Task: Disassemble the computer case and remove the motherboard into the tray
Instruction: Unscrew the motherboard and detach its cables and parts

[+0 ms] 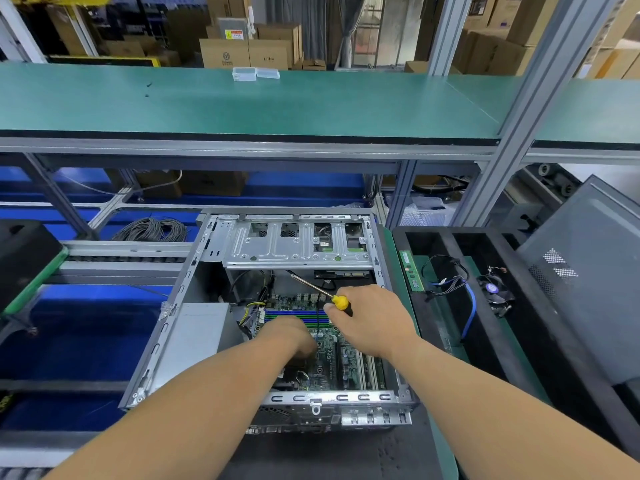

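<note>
A long green shelf (242,102) spans the view above the table, carried on grey aluminium posts (519,109), with two small clear plastic boxes (255,73) on its far edge and cardboard cartons (242,51) stacked behind. Below it the open computer case (194,306) lies on its side, its silver drive cage (298,244) across the far end and the grey power supply (197,334) at the left. The motherboard (329,358) sits on the case floor, partly hidden by both forearms. To the right, just beside the case, a black tray (519,327) holds a green memory stick (411,270), a blue cable (469,313) and a small fan (493,289); the grey side panel (588,271) leans beyond it. A coil of grey cable (152,230) lies left of the case. The right hand (370,320) grips a yellow-handled screwdriver (323,292), shaft pointing up-left toward the cage. The left hand (287,336) reaches down onto the board; its fingers are hidden, so I cannot tell their state.
</note>
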